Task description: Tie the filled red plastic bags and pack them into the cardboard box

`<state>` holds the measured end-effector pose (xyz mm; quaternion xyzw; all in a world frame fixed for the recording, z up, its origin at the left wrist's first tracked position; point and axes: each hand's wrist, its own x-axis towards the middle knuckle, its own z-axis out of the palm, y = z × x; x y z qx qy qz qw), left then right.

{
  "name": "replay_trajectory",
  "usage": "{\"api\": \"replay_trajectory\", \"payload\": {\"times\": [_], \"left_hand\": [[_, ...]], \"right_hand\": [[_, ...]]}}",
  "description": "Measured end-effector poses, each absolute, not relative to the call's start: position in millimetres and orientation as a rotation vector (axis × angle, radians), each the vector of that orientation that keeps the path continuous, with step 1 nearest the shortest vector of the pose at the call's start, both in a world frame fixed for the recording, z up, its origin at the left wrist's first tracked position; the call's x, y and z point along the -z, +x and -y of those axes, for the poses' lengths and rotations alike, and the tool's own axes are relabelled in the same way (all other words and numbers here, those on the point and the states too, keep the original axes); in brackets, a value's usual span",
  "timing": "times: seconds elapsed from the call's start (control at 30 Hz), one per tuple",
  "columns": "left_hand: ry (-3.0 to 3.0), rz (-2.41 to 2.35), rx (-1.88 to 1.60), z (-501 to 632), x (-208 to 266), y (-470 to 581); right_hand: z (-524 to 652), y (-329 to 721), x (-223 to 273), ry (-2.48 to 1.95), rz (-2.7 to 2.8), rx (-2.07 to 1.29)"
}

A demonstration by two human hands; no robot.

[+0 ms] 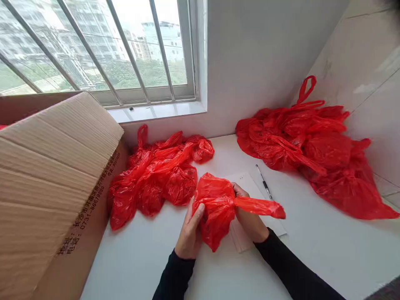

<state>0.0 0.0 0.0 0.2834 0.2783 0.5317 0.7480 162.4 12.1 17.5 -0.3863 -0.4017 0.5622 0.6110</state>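
Observation:
A tied red plastic bag (215, 204) is held between my two hands above the white tabletop (146, 262). My left hand (191, 229) grips its left side, with the thumb lying over the front. Around the right side, partly behind the bag, my right hand (248, 214) is closed on it, and most of its fingers are hidden. The bag's knotted handle end sticks out to the right across my right hand. What the bag contains cannot be made out. Below it lie sheets of white paper (271, 225), partly covered by the bag and my right hand.
A pile of knotted red bags (165, 175) lies by the wall, beside a large open cardboard box (56, 179) on the left. Another heap of red bags (312, 146) fills the back right corner. A black pen (264, 182) rests near the paper. A barred window (125, 54) is behind.

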Motion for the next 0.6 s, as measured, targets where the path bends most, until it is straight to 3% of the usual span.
{"api": "replay_trajectory", "payload": {"times": [0.17,0.37,0.6], "left_hand": [[0.504,-0.587,-1.072,1,-7,-4],[0.539,-0.666,-1.276,-5,-8,-9],[0.513,-0.744,-1.39,-9,5,-11]], "right_hand": [[-11,168,-15,-0.938,0.866,-1.261],[-6,161,-20,-0.913,0.944,-1.325],[0,155,-19,-0.84,1.387,-1.338]]}}
